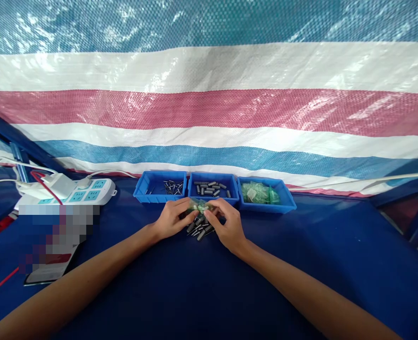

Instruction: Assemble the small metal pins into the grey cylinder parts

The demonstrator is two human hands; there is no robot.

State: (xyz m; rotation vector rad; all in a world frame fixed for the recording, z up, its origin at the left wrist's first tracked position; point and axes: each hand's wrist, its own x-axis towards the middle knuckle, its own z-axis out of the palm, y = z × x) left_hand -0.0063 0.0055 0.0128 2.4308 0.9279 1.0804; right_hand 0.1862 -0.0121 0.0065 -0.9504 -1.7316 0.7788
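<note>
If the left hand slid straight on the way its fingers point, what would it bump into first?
The left hand would meet the green plastic bag first, which it seems to hold; next probably the right hand, though depth is unclear.

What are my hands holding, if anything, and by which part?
A greenish plastic bag: the left hand has its left side, the right hand its right side. The fingers hide exactly which edges are gripped.
</note>
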